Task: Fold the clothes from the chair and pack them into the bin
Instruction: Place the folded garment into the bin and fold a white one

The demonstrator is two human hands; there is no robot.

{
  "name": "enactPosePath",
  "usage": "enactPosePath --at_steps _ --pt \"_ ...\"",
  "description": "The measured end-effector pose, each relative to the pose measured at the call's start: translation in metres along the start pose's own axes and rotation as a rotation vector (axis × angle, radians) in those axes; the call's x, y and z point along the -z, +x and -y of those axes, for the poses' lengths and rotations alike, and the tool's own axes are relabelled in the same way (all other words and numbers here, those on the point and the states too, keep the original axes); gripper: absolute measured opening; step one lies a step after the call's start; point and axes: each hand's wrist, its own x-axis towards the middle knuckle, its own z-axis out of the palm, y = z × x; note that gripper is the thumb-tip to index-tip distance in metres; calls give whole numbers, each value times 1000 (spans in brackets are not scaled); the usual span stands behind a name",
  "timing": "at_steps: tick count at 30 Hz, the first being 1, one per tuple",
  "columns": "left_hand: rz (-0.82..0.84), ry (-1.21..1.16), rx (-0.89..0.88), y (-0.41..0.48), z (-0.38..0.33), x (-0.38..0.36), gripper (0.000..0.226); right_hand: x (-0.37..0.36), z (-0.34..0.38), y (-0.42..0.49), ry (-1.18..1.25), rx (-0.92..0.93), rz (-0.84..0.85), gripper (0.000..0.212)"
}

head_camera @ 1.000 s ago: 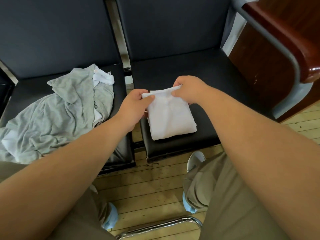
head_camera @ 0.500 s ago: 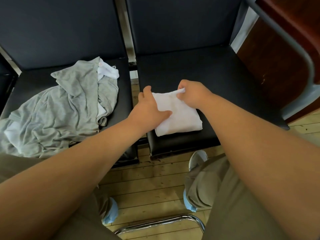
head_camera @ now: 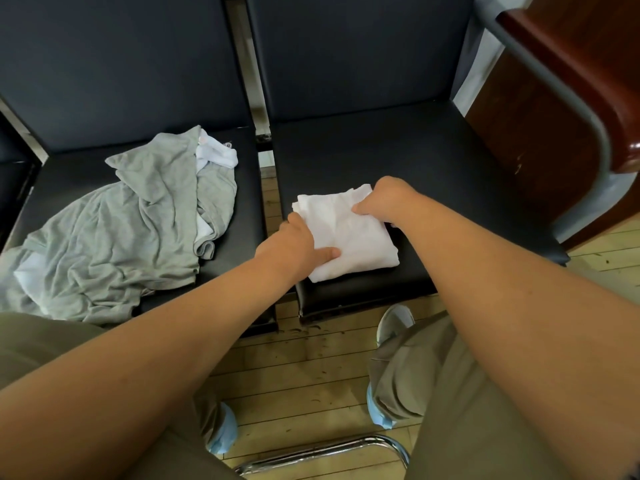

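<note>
A folded white garment (head_camera: 349, 237) lies near the front left corner of the right black chair seat (head_camera: 433, 174). My left hand (head_camera: 298, 244) grips its left edge, thumb on top of the cloth and fingers hidden at the edge. At the garment's far right side my right hand (head_camera: 388, 199) holds it with curled fingers. A crumpled grey garment (head_camera: 131, 230) with white cloth (head_camera: 218, 154) showing under it lies on the left black chair seat (head_camera: 69, 178). No bin is in view.
A dark wooden armrest on a grey metal frame (head_camera: 581, 109) stands at the right. My knees in khaki trousers and my blue shoe covers (head_camera: 379, 410) are over the wooden plank floor (head_camera: 304, 375). A chrome tube (head_camera: 329, 452) curves near the bottom edge.
Both hands lowered the lifted top edge of the white garment flat onto the seat. My left hand slid from its top left corner down to its left side.
</note>
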Motion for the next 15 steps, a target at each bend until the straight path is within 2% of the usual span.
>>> enactPosePath --at_steps 2,5,8,12,15 --pt "30 -13 9 -2 0 -1 116 3 -1 -4 99 -32 38 39" --pt "48 -135 -20 -7 3 3 114 15 2 -19 313 -55 83 42" --pt "83 -364 13 -14 3 15 111 30 5 -39 338 115 61 38" --pt "191 -687 -46 -18 -3 45 60 49 -1 -81 269 331 2 27" --pt "277 -868 -211 -28 -15 75 59 70 -11 -113 301 401 -82 26"
